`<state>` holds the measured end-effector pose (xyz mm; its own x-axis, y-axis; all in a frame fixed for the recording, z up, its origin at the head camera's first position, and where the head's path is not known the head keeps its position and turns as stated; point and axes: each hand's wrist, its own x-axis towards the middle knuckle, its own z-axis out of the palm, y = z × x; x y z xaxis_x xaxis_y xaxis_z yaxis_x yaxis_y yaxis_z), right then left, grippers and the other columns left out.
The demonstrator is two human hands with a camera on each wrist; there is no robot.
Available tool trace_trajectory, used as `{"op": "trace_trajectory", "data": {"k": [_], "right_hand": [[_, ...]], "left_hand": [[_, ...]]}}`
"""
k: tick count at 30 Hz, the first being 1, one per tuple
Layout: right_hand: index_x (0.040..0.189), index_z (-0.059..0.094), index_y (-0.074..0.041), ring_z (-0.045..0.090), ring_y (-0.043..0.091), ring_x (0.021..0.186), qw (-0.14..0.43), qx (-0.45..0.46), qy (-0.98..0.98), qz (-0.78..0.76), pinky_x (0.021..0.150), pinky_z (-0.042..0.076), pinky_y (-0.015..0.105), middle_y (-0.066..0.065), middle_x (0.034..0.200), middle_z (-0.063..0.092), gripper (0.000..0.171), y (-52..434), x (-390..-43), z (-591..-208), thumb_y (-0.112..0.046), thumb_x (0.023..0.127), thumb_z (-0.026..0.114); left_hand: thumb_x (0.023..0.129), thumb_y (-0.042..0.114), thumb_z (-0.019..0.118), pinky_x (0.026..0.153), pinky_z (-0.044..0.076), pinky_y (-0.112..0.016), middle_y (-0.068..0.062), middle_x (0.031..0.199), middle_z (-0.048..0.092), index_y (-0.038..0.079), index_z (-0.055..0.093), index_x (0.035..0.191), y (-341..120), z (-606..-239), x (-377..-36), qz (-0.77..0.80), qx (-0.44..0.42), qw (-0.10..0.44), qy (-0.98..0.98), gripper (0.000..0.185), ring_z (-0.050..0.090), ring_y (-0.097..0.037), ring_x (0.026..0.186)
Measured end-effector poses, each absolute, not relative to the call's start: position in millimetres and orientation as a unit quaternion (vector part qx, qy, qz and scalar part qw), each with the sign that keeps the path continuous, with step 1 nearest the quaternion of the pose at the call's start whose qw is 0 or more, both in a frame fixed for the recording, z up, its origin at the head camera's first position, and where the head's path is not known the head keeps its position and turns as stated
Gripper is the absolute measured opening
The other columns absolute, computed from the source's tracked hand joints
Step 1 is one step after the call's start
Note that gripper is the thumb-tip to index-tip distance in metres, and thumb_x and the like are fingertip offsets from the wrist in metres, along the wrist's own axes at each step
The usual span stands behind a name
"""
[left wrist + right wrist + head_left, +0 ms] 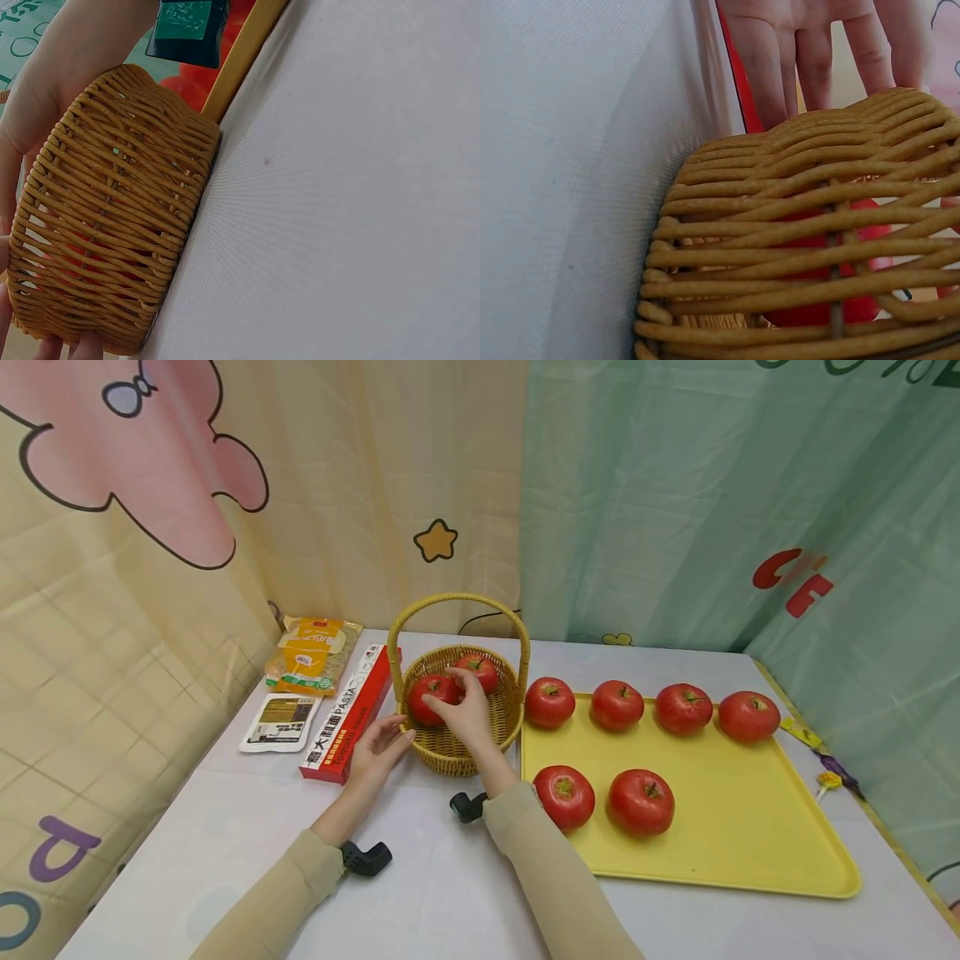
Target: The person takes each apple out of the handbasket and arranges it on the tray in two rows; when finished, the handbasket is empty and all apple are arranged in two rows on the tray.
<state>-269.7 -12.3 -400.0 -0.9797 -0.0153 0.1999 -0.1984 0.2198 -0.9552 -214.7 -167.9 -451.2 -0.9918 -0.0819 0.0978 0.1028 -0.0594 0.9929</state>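
Tray (750, 852): yellow, flat, to the right of the right hand, on the table (420, 893). Six tomatoes lie on it, four in a far row (617, 705) and two nearer (641, 802); judged from this, most of the loading is left.

Basket (491, 731): woven wicker with a hoop handle, between the two hands and just left of the tray. Two tomatoes are inside, so the work looks about a quarter done.

Pasta box (348, 714): red, long, just left of the left hand; two flat packets lie beyond it.

Right hand (463, 706): reaches over the basket rim, fingers curled on the nearer tomato (433, 693), which sits in the basket; whether it grips or merely rests there cannot be told for sure.

Left hand (382, 745): fingers straight, pressed against the basket's outer wall, steadying it.

Tomato in hand: round, glossy red, green calyx on top, unbruised as far as shown.
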Motion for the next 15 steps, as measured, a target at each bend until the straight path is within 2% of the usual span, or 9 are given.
{"op": "trace_trajectory", "data": {"k": [15], "right_hand": [[0.131,0.049,-0.016,0.043,0.025,0.126,0.047,0.059,-0.806,0.587,0.103,0.039,0.042,0.009,0.138,0.046,0.061,-14.3,-272.8,-400.4,-0.026,0.078,0.078]], "left_hand": [[0.087,0.016,0.068,0.09,0.046,-0.018,-0.012,0.133,0.047,0.002,0.05,0.127,-167.9,-452.7,-216.1,-0.729,-0.01,0.066,-0.681,0.046,0.042,-0.023,0.127]]}}
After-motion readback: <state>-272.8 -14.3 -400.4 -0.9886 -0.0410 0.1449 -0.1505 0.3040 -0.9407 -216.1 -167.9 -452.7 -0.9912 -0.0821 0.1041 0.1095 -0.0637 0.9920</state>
